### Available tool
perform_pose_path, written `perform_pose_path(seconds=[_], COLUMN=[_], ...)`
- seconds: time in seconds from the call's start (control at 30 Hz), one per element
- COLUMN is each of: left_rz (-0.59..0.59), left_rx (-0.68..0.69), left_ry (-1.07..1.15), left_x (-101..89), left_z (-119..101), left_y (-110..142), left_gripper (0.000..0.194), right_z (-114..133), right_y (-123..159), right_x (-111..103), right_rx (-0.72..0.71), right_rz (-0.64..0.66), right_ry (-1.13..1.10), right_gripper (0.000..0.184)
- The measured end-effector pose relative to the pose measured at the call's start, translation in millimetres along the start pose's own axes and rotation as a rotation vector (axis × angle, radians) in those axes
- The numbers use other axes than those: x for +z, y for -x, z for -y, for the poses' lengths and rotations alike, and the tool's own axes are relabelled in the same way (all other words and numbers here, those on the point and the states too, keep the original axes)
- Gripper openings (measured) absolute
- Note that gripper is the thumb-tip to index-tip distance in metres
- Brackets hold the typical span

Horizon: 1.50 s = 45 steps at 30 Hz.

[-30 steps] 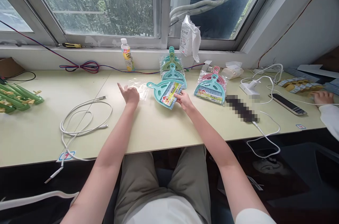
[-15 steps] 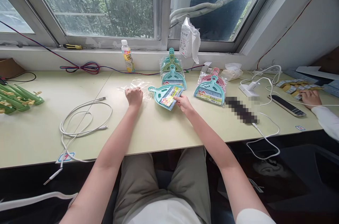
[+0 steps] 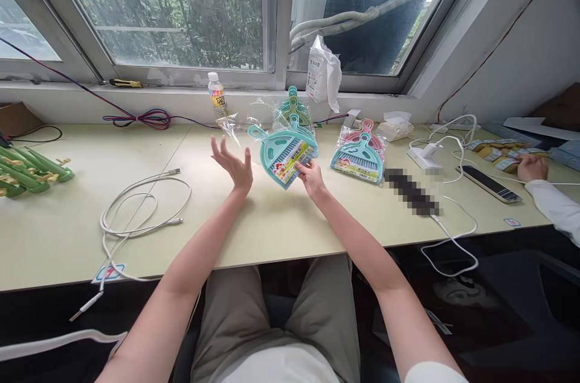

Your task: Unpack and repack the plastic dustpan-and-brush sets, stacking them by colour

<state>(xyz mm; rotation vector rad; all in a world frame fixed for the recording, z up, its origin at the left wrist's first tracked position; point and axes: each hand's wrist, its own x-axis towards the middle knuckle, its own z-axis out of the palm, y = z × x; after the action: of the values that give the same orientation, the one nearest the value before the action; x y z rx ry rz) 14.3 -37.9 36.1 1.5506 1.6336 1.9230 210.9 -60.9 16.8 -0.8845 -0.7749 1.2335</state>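
Observation:
My right hand (image 3: 312,179) grips a teal dustpan-and-brush set (image 3: 277,150) by its lower right edge, thumb over the printed card. The set is tilted, its looped handle pointing up to the left. My left hand (image 3: 233,164) is raised over the table with fingers spread and nothing in them. Just beyond its fingers is a crumpled piece of clear plastic film (image 3: 229,124); whether it touches the table I cannot tell. Behind the held set stand bagged green and teal dustpan sets (image 3: 293,106). Bagged pink and teal sets (image 3: 360,156) lie to the right.
A drink bottle (image 3: 218,96) stands by the window sill. White cables (image 3: 145,202) coil on the left, near green bundled items (image 3: 31,168). On the right are a phone (image 3: 489,183), a charger (image 3: 425,155), a tissue pack (image 3: 396,126) and another person's hand (image 3: 532,167).
My left hand has gone from a fist on the clear film to spread fingers, and the film is now farther back. My right hand has raised and tilted the dustpan set slightly.

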Motion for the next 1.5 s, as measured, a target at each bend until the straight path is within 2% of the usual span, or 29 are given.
perform_pose_path(seconds=[0.03, 0.07, 0.13, 0.2, 0.23, 0.37, 0.57, 0.63, 0.77, 0.83, 1.07, 1.33, 1.5], left_rz=[-0.001, 0.056, 0.282, 0.500, 0.567, 0.715, 1.090, 1.096, 0.917, 0.878, 0.999, 0.920, 1.075], left_rx=[-0.081, -0.171, -0.352, -0.476, -0.509, -0.560, -0.687, -0.692, -0.627, -0.649, -0.714, -0.697, -0.726], left_ry=[0.105, 0.224, 0.452, 0.602, 0.646, 0.736, 0.745, 0.790, 0.866, 0.868, 0.866, 0.860, 0.826], left_x=[3.3, 6.9, 14.1, 19.8, 21.7, 23.6, 24.5, 26.4, 31.3, 34.0, 38.3, 38.0, 45.8], left_z=[2, 5, 12, 17, 18, 12, -3, -4, 0, 3, 0, -6, -5], left_y=[-2, -6, -12, -14, -13, -1, 16, 19, 23, 27, 44, 49, 69], left_gripper=[0.067, 0.067, 0.064, 0.062, 0.061, 0.051, 0.049, 0.050, 0.048, 0.047, 0.043, 0.045, 0.057], right_z=[0, 1, 1, -1, -1, -3, 3, 4, 3, 2, 3, -2, -3], right_y=[0, 0, 1, 1, 1, -3, -6, -6, -5, -5, -7, -7, -8], right_x=[0, 0, 0, 0, 0, -2, -7, -8, -6, -5, -6, -5, -10], right_rx=[-0.008, -0.013, -0.014, -0.010, -0.009, -0.031, -0.160, -0.168, -0.156, -0.158, -0.215, -0.228, -0.285], right_rz=[0.000, 0.005, 0.018, 0.025, 0.023, -0.038, -0.109, -0.111, -0.093, -0.079, -0.133, -0.170, -0.260], right_ry=[-0.003, -0.002, 0.005, 0.021, 0.031, 0.050, 0.048, 0.061, 0.049, 0.073, 0.083, 0.070, 0.134], right_gripper=[0.028, 0.029, 0.030, 0.031, 0.031, 0.032, 0.032, 0.032, 0.032, 0.032, 0.033, 0.029, 0.029])
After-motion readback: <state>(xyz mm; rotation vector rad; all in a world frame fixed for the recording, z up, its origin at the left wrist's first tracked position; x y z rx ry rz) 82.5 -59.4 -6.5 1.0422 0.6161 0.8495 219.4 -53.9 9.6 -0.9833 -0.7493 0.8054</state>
